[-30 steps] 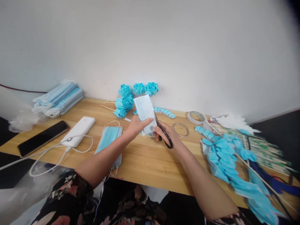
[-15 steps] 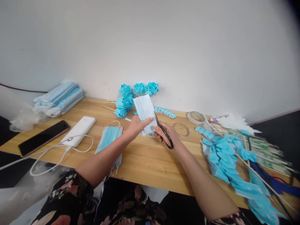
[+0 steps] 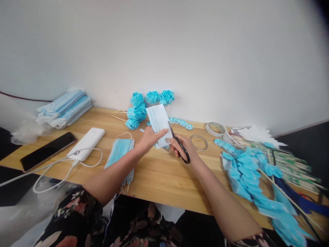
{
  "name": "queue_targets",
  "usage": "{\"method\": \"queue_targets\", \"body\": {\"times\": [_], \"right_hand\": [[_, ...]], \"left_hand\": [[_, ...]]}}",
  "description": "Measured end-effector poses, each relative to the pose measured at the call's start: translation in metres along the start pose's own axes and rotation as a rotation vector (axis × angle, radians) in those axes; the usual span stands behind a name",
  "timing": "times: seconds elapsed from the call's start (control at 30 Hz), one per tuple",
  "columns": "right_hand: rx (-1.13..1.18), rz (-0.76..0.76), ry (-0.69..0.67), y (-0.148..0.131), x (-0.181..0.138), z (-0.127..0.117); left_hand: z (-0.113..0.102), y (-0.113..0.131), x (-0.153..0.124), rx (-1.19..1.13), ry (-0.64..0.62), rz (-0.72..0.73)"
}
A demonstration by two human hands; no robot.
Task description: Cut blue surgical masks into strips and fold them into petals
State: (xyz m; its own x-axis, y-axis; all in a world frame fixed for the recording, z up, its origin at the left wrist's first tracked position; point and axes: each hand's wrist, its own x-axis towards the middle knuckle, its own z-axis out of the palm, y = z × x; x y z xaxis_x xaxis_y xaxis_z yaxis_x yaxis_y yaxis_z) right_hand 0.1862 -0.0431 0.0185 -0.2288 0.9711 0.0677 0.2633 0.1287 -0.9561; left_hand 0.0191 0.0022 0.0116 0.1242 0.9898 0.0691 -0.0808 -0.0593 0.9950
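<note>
My left hand (image 3: 151, 137) pinches a pale blue face mask (image 3: 158, 118) between thumb and fingers, held tilted above the middle of the table. Black-handled scissors (image 3: 182, 147) are in my right hand (image 3: 181, 143), their blades pointing up along the mask's right edge. Whether the blades are cutting into it I cannot tell. Just behind the mask stand several blue flowers (image 3: 137, 111) made of folded material, some on thin sticks. Near my left forearm lies another face mask (image 3: 120, 151) with white ear loops.
A stack of masks (image 3: 65, 107), a phone (image 3: 48, 151) and a white power bank (image 3: 86, 144) with a cable occupy the left. To the right are tape rolls (image 3: 215, 129), a thin ring (image 3: 198, 142), blue folded strips (image 3: 244, 171) and green-white packets (image 3: 293, 168). A wall (image 3: 164, 48) stands behind.
Hardly anything differs. Both hands, the mask and the scissors keep nearly the same place; a white loop below the mask shows slightly more now.
</note>
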Motion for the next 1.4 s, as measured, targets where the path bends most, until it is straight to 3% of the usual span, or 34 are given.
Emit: {"method": "queue_targets", "body": {"times": [1.4], "right_hand": [[-0.029, 0.046, 0.061, -0.011, -0.002, 0.002]], "left_hand": [[0.001, 0.004, -0.003, 0.001, 0.034, 0.012]]}}
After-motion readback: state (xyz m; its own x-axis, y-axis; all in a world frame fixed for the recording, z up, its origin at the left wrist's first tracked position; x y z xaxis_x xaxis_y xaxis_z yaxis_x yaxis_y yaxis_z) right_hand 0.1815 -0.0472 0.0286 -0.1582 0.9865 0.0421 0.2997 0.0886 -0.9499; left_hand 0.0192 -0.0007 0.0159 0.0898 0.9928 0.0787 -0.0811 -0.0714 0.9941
